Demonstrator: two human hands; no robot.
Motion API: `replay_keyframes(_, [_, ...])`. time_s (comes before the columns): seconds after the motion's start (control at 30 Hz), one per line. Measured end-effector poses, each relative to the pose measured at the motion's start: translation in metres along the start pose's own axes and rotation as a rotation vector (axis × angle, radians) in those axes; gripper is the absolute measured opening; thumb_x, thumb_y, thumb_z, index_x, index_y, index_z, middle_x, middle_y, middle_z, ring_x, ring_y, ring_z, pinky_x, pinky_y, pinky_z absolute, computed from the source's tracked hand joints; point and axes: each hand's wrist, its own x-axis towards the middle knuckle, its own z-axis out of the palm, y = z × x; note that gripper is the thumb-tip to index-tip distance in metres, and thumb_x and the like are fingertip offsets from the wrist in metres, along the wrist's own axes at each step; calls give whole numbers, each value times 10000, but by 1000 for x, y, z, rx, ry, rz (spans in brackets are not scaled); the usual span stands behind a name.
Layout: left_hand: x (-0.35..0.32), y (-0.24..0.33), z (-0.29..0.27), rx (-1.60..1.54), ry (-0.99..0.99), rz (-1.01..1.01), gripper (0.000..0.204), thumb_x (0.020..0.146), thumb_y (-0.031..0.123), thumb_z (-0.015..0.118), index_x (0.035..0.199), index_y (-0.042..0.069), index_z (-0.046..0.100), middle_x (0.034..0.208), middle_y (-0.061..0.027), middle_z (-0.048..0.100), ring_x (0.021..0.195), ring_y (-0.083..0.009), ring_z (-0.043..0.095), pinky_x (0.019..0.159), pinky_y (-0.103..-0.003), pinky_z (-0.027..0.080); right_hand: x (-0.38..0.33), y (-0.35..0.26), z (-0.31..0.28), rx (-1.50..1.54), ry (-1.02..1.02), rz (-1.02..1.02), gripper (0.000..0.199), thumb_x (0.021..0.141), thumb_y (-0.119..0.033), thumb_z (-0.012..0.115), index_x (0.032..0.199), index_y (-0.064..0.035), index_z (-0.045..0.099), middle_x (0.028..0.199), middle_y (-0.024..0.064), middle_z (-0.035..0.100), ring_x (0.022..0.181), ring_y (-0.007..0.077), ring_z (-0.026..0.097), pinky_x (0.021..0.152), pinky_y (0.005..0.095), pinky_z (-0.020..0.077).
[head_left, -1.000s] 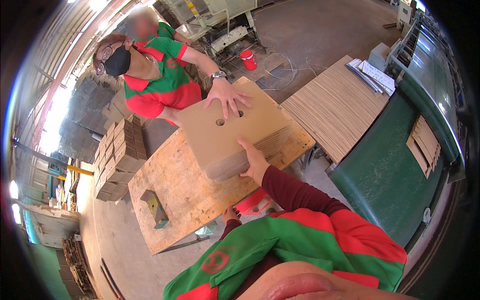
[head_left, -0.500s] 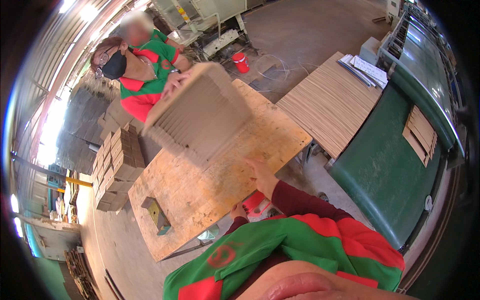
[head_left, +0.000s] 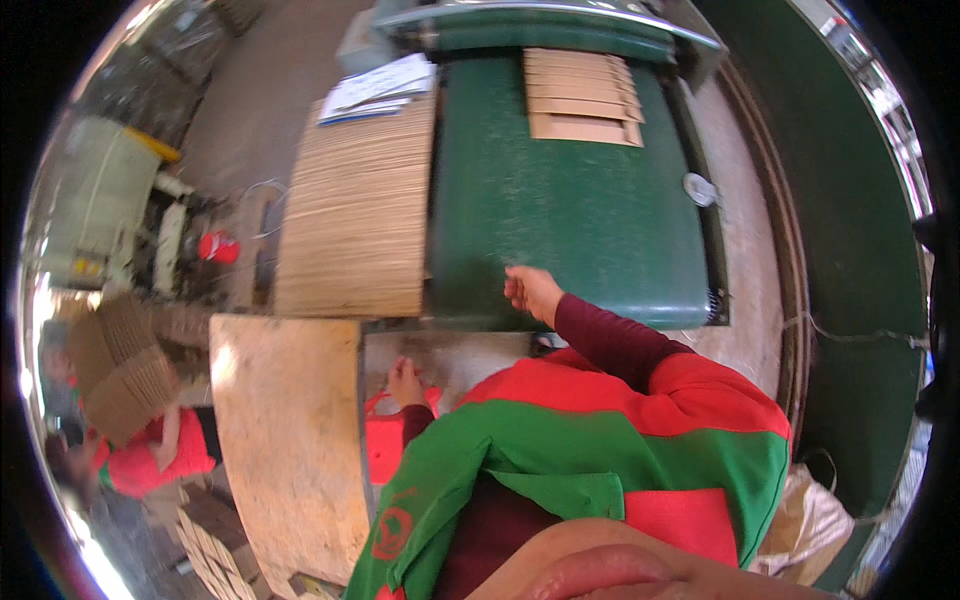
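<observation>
My right hand [head_left: 532, 293] is held over the near end of the green conveyor belt [head_left: 560, 215], its fingers curled in and nothing showing in them. Beside the right edge of the wooden table [head_left: 290, 430], my left hand [head_left: 405, 383] hangs above a red plastic thing [head_left: 384, 445], perhaps a stool; its fingers are apart and hold nothing. Further up the belt lies an overlapping row of flat brown cardboard pieces [head_left: 582, 95], away from both hands.
Left of the belt stands a tall stack of cardboard sheets [head_left: 352, 215] with papers [head_left: 382, 88] on top. A co-worker [head_left: 150, 465] at far left carries a cardboard bundle [head_left: 120, 365]. A red bucket [head_left: 219, 247] and brown cartons [head_left: 215, 540] stand on the floor.
My view and body have swung right, from the table to the belt. My right hand has moved to the belt and its fingers have curled. The co-worker has lifted the cardboard bundle off the table.
</observation>
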Motion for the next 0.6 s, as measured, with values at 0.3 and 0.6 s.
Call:
replay_keyframes(0.3, [159,98,188,921,107,105,1168,627,589,737,1452,7,149,1476,-296,134,1389,-413,90,1105,-516,152,34,-123,-155,-214,562,-398,384,794,-263,656,1088,-33,568,995,72,600,905,194,579,750,309,451])
replay_keyframes(0.6, [177,106,215,1423,56,-237,1428,510,787,677,1464,41,-80,1473,-349,-79,1376,-490,-90,1099,-587,48,203,-258,-164,-1611,731,-932,663,794,-450,621,1327,-109,425,1417,120,377,1323,311,324,1031,544,297])
